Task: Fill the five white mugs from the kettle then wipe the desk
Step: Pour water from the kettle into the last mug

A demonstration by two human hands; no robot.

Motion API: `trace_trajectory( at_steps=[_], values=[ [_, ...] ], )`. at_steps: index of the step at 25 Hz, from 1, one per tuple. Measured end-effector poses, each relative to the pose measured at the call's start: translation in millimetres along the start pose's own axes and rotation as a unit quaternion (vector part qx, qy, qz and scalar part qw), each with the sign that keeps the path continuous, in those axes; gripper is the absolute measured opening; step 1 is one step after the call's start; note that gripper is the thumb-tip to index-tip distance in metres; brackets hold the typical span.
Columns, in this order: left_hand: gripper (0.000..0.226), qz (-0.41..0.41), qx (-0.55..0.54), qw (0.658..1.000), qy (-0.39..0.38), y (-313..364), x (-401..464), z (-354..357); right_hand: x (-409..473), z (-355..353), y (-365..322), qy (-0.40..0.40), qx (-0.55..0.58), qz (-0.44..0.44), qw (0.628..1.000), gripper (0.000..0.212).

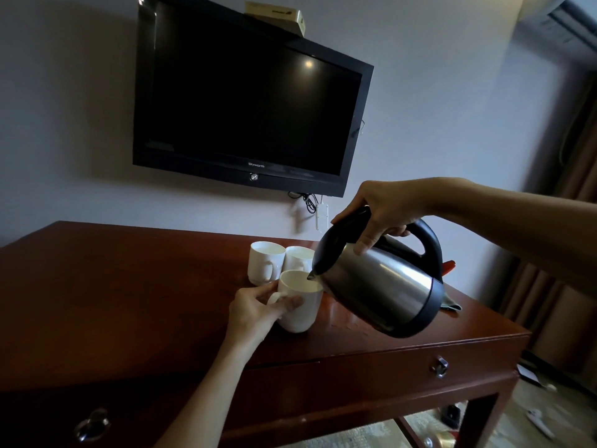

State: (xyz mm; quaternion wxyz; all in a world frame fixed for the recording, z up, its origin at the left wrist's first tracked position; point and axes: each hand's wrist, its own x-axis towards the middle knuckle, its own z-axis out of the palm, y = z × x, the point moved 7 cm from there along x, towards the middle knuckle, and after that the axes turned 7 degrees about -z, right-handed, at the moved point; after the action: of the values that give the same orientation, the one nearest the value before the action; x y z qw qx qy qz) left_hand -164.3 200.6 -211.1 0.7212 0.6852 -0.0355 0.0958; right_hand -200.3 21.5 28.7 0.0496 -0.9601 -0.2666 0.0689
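a dark red-brown wooden worktop [129, 286] stands against a pale wall, with a ring pull [92, 425] on the drawer front at its near left. towards the far edge, right of centre, two white mugs stand upright and touching: the far left mug [263, 261], handle towards the camera, and the second mug [297, 258] just right of it, partly hidden by the kettle. nearer the front stands the near mug [300, 302]. the left hand [258, 310] grasps this mug, fingers curled round its handle and thumb on its side. the steel kettle [378, 286] with black lid, base and handle is tilted to the left, its spout over the near mug's rim. the right hand [381, 211] grips the kettle's black handle from above. behind the kettle, near the right edge, lies a grey-green cloth [450, 305]. on the wall above hangs a dark skyworth television [245, 101].
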Motion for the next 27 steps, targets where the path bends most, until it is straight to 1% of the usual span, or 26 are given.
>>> trace_trajectory(
  at_steps=[3, 4, 8, 13, 15, 20, 27],
  values=[
    [0.101, 0.000, -0.003, 1.000, -0.002, -2, 1, -1, 2, 0, -4, -0.003, -0.006, 0.001, 1.000, 0.069],
    [0.100, 0.002, -0.004, 1.000, -0.001, -3, 2, 0, 2, 0, -5, -0.003, -0.006, 0.003, 1.000, 0.069],
    [0.083, -0.004, -0.004, 1.000, -0.001, -4, 5, 1, 4, 0, -3, -0.004, -0.007, 0.011, 1.000, 0.070],
    [0.075, -0.008, -0.003, 1.000, 0.004, -6, 6, 2, 6, 0, -5, -0.006, -0.007, 0.006, 1.000, 0.069],
    [0.078, -0.005, -0.005, 1.000, 0.007, -6, 5, 0, 4, 0, -6, -0.004, -0.003, 0.007, 1.000, 0.069],
    [0.092, -0.005, 0.019, 1.000, 0.009, -4, 5, 0, 5, 0, -7, -0.007, -0.003, 0.005, 1.000, 0.068],
    [0.086, -0.007, 0.009, 1.000, 0.008, -5, 5, 0, 11, 1, -14, -0.012, -0.014, 0.015, 1.000, 0.069]
  ],
)
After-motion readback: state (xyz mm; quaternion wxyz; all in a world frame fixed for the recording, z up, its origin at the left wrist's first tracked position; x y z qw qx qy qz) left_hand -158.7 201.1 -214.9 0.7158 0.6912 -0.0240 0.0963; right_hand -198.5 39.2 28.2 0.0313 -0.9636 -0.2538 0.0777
